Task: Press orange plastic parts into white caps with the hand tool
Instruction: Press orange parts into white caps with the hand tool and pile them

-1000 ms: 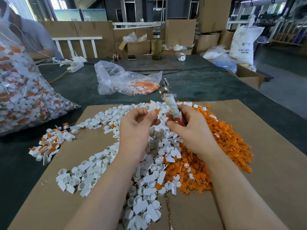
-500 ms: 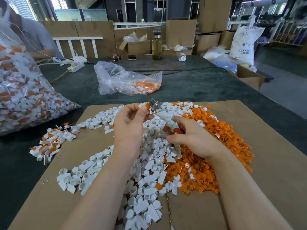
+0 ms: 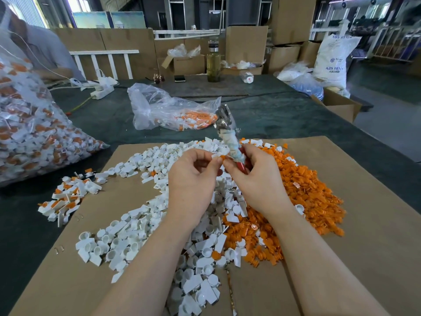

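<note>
The left hand (image 3: 193, 179) pinches a white cap (image 3: 219, 152) with an orange part (image 3: 223, 157) while the right hand (image 3: 255, 179) grips the hand tool (image 3: 227, 133) raised; next, I judge, its metal head must close on the pair.

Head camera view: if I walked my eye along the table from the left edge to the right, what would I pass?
Big bag of finished parts → small mixed pile → white caps → left hand → right hand, gripping the hand tool → orange parts → bare cardboard.
</note>
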{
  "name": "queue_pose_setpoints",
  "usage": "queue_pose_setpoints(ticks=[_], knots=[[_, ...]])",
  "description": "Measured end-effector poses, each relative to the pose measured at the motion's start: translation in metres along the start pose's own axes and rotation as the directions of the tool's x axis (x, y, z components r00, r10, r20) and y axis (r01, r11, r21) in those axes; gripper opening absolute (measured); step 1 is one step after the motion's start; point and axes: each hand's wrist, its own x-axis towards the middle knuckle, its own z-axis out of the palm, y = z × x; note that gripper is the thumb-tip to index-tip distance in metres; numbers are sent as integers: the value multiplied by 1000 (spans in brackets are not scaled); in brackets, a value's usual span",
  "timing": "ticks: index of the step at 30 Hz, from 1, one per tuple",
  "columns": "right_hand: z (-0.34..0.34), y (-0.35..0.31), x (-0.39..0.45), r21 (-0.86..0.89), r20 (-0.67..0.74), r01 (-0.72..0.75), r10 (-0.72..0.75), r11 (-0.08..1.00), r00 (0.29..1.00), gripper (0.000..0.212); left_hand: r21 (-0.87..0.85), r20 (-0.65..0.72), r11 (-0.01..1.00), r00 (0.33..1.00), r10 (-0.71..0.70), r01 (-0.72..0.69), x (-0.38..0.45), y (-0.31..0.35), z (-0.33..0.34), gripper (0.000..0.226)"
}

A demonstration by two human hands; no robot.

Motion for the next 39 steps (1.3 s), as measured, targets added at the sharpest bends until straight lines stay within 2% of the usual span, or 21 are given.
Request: queue_pose_setpoints(ticks=[9,11,14,18,20,23,28,32,35,39], knots=[[-1,-3,-2,12,21,-7,7,1000,1000,8,37,-20,999,1000,11,-10,0,-2,1,15],[-4,-2,-1,76,85,-31,25,997,996,5,18,-30,1000,1000,3,-3,2,-2,0,13],[-13,-1,-1,132,243,-99,64,986,968,8,-141,-38,989,998,-53,47,5,0,-5,6],[-21,1,0,65,415,-147,107,987,903,18,-288,-47,957,997,-60,44,9,0,-13,5],[-21,2,0,57,464,-145,102,988,880,14,-327,-57,944,997,-53,32,10,2,-15,6],[-21,2,-1,31,515,-151,114,988,850,25,-341,-65,940,997,-44,19,11,2,-16,8],[-20,-1,-2,20,521,-137,107,990,847,19,-350,-54,937,998,-32,12,12,2,-17,11],[-17,-1,-2,2,503,-101,86,995,860,3,-343,-57,939,998,-29,7,13,1,-18,11],[-14,-3,-3,2,488,-104,90,995,868,18,-351,-60,936,997,-41,17,13,2,-18,12],[-11,-4,-3,-38,493,-96,103,995,864,26,-354,-59,935,997,-59,34,13,2,-19,13]])
